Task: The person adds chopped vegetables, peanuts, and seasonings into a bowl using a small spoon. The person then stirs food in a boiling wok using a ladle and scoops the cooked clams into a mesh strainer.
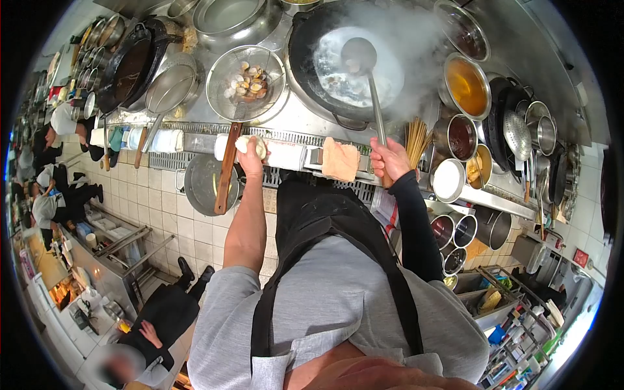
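We see the right hand point(388, 161) closed round the ladle point(378, 110), its shaft running forward into the steaming wok point(304, 62). The left hand point(249, 158), grasping a pale bundle point(260, 147), is nearer the strainer point(223, 67) of clams point(249, 83), ahead, handle point(228, 169) alongside.

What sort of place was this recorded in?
Probably a restaurant kitchen: a ladle in a steaming wok, a strainer of what look like clams beside it, and other people around the room.
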Tool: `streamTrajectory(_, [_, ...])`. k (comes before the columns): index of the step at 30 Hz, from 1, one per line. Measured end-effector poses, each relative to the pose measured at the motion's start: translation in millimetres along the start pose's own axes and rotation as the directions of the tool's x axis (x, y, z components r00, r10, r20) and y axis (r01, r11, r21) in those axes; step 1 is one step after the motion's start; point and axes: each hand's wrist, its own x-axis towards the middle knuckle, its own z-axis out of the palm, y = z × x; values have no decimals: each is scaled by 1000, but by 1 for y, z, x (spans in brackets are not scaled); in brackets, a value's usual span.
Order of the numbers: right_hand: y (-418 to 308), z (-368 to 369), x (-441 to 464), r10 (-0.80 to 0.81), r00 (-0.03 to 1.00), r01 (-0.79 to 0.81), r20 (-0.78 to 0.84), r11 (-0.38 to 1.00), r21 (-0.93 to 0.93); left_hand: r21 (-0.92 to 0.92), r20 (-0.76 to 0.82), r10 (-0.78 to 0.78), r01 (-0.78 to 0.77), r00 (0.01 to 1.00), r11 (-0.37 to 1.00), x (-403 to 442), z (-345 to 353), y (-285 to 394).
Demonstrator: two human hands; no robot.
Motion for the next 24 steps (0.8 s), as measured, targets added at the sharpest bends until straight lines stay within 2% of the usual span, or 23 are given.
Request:
streamTrajectory(3, [7,15,13,-77,992,67,-98,993,-99,-18,5,-8,9,1000,1000,-4,2,4])
streamTrajectory(4, [7,15,16,-47,996,44,-71,998,-35,-4,4,-3,3,1000,1000,-2,2,2])
streamTrajectory(7, [0,15,11,29,996,-40,89,991,128,23,-1,-2,2,1000,1000,1,-2,-2])
streamTrajectory(8, [1,11,10,55,980,-104,192,961,257,16,1,-13,13,1000,1000,-1,-1,0])
streamTrajectory(10, [8,2,10,63,916,-263,396,840,474,7,-1,-30,30,1000,1000,-4,3,5])
streamTrajectory(13, [13,-1,1,45,846,-433,531,639,635,11,-17,-35,36,999,999,-8,4,11])
streamTrajectory(14, [14,-2,-5,52,847,-436,530,640,633,18,-20,-29,30,999,999,-9,5,13])
streamTrajectory(17, [21,-7,-20,107,890,-329,443,823,463,21,-21,-17,17,1000,1000,-9,5,11])
streamTrajectory(20, [25,-8,-31,117,902,-262,415,913,314,21,-12,-20,20,1000,1000,-8,3,9])
streamTrajectory(24, [24,-7,-41,134,929,-210,344,958,195,-18,-4,7,-7,1000,1000,-3,2,2])
